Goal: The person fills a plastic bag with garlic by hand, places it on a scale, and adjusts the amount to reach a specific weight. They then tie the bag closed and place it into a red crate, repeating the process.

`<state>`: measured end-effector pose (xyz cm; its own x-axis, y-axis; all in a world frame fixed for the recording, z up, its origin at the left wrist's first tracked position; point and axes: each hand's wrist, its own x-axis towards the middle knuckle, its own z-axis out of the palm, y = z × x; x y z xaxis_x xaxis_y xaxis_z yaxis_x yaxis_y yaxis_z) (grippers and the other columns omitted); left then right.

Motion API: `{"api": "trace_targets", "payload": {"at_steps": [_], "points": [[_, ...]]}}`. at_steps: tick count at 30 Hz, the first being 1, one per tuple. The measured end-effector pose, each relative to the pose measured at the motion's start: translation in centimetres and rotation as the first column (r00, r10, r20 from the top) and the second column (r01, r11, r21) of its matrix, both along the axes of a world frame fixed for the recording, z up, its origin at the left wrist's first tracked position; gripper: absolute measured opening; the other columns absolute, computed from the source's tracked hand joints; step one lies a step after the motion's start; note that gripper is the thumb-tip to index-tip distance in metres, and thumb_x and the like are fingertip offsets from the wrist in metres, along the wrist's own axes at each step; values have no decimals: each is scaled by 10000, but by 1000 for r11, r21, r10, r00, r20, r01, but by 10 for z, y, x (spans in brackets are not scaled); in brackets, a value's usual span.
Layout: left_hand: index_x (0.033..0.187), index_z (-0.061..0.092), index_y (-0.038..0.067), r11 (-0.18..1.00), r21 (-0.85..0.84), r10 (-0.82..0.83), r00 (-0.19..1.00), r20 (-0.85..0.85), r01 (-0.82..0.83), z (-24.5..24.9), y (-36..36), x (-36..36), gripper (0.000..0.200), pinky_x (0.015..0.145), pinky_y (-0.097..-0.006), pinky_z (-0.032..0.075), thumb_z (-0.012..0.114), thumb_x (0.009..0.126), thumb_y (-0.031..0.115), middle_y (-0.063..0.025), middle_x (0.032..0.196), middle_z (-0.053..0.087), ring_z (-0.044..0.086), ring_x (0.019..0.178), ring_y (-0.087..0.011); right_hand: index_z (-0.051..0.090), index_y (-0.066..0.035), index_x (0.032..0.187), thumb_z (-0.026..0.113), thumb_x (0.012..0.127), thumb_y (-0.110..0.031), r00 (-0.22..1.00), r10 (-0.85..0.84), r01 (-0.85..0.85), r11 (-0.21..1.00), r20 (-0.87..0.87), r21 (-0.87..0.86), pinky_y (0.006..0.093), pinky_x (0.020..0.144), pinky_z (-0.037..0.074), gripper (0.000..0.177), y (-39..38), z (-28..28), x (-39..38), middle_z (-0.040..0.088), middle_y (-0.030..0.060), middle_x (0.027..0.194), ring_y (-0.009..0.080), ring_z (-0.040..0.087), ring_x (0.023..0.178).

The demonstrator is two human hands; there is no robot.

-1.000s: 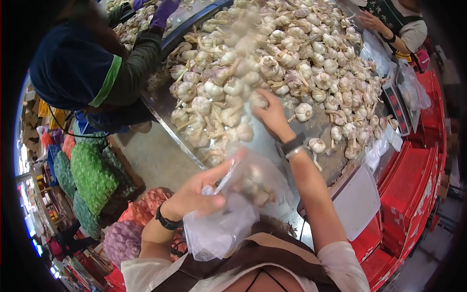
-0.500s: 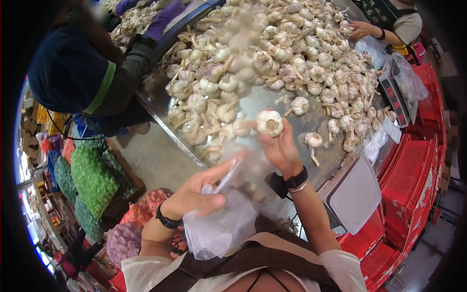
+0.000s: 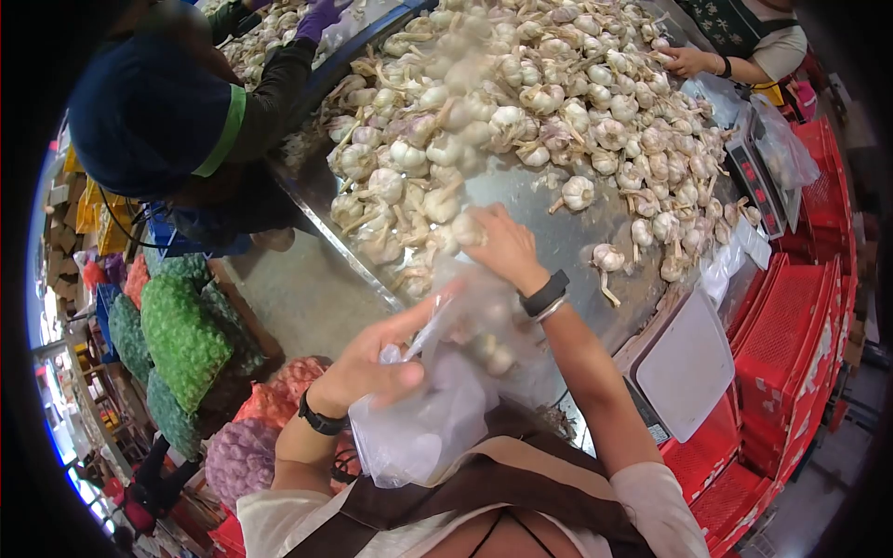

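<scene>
My left hand (image 3: 377, 363) grips the edge of a clear plastic bag (image 3: 419, 432), thumb and fingers on the film. Several garlic bulbs (image 3: 495, 355) show blurred through the plastic to its right. Above the bag, my right hand (image 3: 505, 249) is palm down, its fingers closed around a garlic bulb (image 3: 468, 230) beside the near edge of the pile; the fingertips are partly hidden. A large heap of garlic (image 3: 558, 102) covers the metal table. Two loose bulbs lie right of my right hand, one being a stemmed bulb (image 3: 607, 263).
A scale with a light plate (image 3: 684, 367) stands near my right arm, beside stacked red crates (image 3: 777, 325). Another scale (image 3: 758, 186) is farther back. A co-worker in a dark hood (image 3: 153, 116) leans in at left; another person's hand (image 3: 686, 61) touches the heap. Mesh sacks (image 3: 186, 344) stand lower left.
My right hand has turned from palm up, showing a bulb, to palm down, and moved slightly left onto a bulb by the pile. My left hand keeps the bag. The hooded co-worker shifted slightly right.
</scene>
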<state>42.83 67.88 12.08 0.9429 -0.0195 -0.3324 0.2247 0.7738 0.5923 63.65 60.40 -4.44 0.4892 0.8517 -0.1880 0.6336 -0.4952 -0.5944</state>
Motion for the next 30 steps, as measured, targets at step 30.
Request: {"api": "trace_targets", "payload": {"at_steps": [30], "points": [[1354,-39,-16,973,-137,-111,900,422,184,63,-92,45,944,357,-213,138,639,698,6,56,422,279,267,355,-18,570,25,808,569,759,-352,931,-365,365,929,4,-69,440,635,419,381,-252,85,-25,570,219,751,390,541,736]]}}
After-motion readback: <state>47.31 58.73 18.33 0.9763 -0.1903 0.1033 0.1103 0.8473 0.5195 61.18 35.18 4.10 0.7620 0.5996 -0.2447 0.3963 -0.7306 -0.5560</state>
